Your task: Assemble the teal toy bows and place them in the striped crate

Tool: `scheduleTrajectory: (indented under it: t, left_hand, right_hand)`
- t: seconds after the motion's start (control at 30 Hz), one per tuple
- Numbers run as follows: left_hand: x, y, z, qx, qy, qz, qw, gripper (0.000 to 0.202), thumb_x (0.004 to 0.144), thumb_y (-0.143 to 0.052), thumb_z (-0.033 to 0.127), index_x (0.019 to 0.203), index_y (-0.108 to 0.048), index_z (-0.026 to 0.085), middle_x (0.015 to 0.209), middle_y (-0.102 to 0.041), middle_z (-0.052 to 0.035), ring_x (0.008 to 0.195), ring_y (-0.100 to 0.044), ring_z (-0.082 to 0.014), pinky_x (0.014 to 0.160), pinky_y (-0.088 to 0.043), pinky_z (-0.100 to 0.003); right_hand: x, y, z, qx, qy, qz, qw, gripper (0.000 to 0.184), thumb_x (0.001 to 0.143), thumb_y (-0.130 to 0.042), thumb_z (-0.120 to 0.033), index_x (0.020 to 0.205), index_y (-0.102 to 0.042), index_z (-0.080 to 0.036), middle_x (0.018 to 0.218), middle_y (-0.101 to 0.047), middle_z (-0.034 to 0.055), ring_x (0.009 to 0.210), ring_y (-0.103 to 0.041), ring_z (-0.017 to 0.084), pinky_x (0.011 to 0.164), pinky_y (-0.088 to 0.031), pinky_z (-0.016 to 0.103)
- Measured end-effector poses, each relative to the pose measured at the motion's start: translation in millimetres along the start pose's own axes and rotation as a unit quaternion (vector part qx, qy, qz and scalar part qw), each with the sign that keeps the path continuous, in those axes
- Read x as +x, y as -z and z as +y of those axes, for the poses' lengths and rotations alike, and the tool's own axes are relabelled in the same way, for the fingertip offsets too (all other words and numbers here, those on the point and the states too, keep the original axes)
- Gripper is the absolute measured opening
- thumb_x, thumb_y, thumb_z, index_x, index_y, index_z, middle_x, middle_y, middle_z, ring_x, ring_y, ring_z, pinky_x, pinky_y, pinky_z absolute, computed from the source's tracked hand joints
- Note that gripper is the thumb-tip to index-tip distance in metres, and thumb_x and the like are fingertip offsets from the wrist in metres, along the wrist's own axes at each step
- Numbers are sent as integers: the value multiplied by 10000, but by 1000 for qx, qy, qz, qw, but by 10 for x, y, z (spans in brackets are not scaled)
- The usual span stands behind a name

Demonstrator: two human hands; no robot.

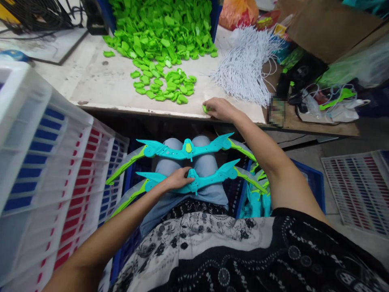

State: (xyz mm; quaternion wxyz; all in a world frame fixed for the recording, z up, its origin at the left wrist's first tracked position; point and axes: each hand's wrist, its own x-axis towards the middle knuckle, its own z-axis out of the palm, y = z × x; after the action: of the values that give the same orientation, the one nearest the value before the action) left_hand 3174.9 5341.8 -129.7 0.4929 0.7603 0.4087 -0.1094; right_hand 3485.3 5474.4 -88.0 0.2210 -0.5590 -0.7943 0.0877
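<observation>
**Green piece (205, 109) pinched at the worktable's edge, 2 bows across a lap**

The worktable (91, 85) in front of us is off-white, scuffed and spotted, its front edge chipped. A blue bin (216, 20) lies at the back, spilling a heap of green parts (161, 32) onto the boards, with a looser scatter nearer the seated person. Beside the heap sprawls a bundle of white cords (246, 65); behind it I spot an orange bag (238, 15), and cardboard (328, 26) crowds the right corner.

The right hand (220, 108) rests at the front edge, fingertips pinching that 1 green piece. The left hand (180, 178) is closed over the middle of the nearer bow (209, 179), thumb on its central block. The farther bow (170, 152) lies over the knees, a green inset at its centre.

A tall white crate (42, 93) stands close on the left; on the right, a blue tub (316, 186) holds turquoise and green parts, with another crate (358, 190) beyond on the tiled floor.
</observation>
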Motion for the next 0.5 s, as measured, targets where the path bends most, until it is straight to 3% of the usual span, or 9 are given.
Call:
scheduleTrajectory:
  t: [0.07, 0.17, 0.33, 0.43, 0.5]
  left_hand:
    - [-4, 13, 25, -18, 1, 21, 1000, 497, 739, -558, 461, 1101, -583, 122, 866, -624, -57, 795, -556, -207, 684, -427, -287]
    - [18, 43, 40, -64, 15, 40, 997, 477, 753, -541, 504, 1035, -598, 123, 865, -619, -54, 792, -547, -197, 671, -425, -274]
    - [80, 101, 12, -245, 51, -2, 968, 485, 738, -580, 588, 937, -625, 149, 849, -638, -30, 773, -553, -163, 716, -447, -267]
    - [93, 121, 32, -297, 106, -6, 949, 506, 679, -662, 605, 879, -621, 142, 747, -615, -12, 691, -540, -138, 689, -444, -268]
    - [95, 126, 54, -313, 131, -4, 941, 508, 658, -695, 599, 861, -613, 141, 732, -613, -10, 695, -551, -140, 690, -446, -271]
  right_hand:
    - [-57, 1, -84, 19, -11, 3, 1000, 98, 788, -577, -180, 863, -640, -174, 1030, -667, 64, 1000, -554, 236, 933, -404, 421]
    - [-381, -105, -426, 73, 15, 48, 996, 138, 843, -555, -248, 935, -631, -179, 1081, -648, 67, 1048, -549, 235, 973, -390, 449]
    - [-1380, -594, -1240, 158, 143, 35, 976, 181, 894, -515, -290, 1004, -618, -188, 1106, -662, 94, 1036, -581, 220, 905, -484, 413]
    - [-1821, -900, -1532, 135, 144, 30, 980, 188, 910, -492, -247, 1004, -632, -163, 1125, -671, 122, 1026, -592, 234, 858, -504, 419]
    - [-1944, -1020, -1614, 114, 124, 32, 985, 200, 916, -482, -232, 1010, -643, -162, 1159, -665, 122, 1055, -588, 245, 863, -499, 433]
